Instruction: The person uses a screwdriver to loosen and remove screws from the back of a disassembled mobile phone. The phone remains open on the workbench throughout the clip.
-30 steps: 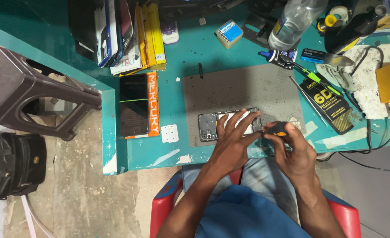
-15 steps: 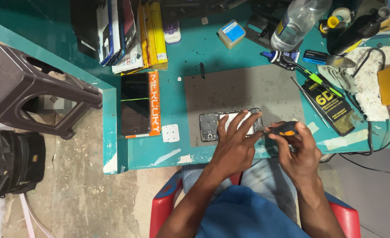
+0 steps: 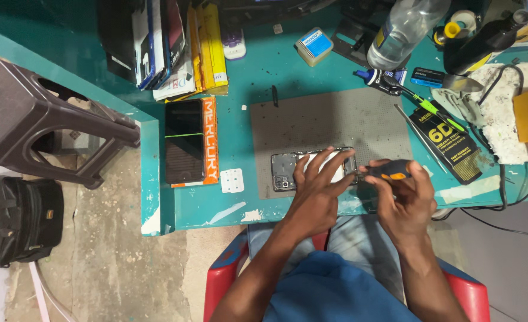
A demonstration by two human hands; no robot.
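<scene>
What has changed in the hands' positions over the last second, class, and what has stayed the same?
Very little. The right hand has edged slightly toward the opened phone, keeping its grip on the black-and-orange screwdriver. The left hand stays spread on the phone. The items on the teal table have not moved.

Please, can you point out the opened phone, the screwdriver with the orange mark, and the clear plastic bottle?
opened phone [image 3: 283,173]: head view, on its exposed camera end.
screwdriver [image 3: 393,172]: head view, on its dark handle in the right hand.
clear plastic bottle [image 3: 402,27]: head view, on its body.
</scene>
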